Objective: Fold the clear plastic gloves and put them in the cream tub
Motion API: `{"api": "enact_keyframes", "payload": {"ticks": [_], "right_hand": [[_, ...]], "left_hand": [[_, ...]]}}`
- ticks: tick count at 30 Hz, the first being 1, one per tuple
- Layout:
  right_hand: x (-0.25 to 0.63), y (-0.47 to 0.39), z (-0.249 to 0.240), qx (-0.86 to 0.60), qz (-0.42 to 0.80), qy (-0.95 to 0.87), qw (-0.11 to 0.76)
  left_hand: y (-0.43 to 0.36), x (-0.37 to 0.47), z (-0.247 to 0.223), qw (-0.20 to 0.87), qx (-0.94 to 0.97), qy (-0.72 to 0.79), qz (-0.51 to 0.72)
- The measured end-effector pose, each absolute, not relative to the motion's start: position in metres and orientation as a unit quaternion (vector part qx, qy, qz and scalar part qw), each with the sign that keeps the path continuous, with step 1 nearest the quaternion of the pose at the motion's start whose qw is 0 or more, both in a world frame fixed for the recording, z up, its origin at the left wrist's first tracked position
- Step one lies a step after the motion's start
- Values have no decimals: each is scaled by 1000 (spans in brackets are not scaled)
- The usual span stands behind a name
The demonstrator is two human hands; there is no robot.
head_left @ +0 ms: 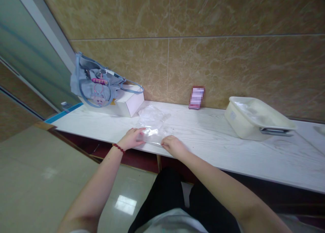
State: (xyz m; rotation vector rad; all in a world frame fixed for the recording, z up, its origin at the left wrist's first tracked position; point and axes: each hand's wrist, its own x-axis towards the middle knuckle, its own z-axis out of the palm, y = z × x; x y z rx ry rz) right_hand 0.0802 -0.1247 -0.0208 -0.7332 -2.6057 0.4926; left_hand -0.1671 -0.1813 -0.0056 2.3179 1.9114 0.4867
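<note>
A clear plastic bag lies on the white wood-grain tabletop, crumpled at its far end and flatter towards me. My left hand, with a red braided bracelet at the wrist, rests at the bag's left side. Its thumb and fingers are spread apart and touch the film. On the near right corner, my right hand has its fingertips closed together on the bag's edge. Some of the right hand's fingers are tucked under and hidden. Nothing can be made out inside the bag.
A cream plastic bin with clear film inside stands at the right. A phone-like pixelated object leans against the tiled wall. At the left, a blue handbag rests on a white box. Open shelves lie below the tabletop's front edge.
</note>
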Motion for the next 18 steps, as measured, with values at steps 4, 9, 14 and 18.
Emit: {"api": "enact_keyframes", "payload": {"ticks": [4,9,14,18], "right_hand": [[117,-130,-13,-308,176,-916,188],[139,-148,5,-314,225,-910,150],[139,-157,8,-342,311,-875,147],[144,-157,9,-375,338,-849,156]], "left_hand": [[-190,-149,4,113,790,582,158],[-213,-99,7,119,815,539,174],[-223,-71,5,100,829,518,186],[-225,-67,-2,124,816,518,225]]}}
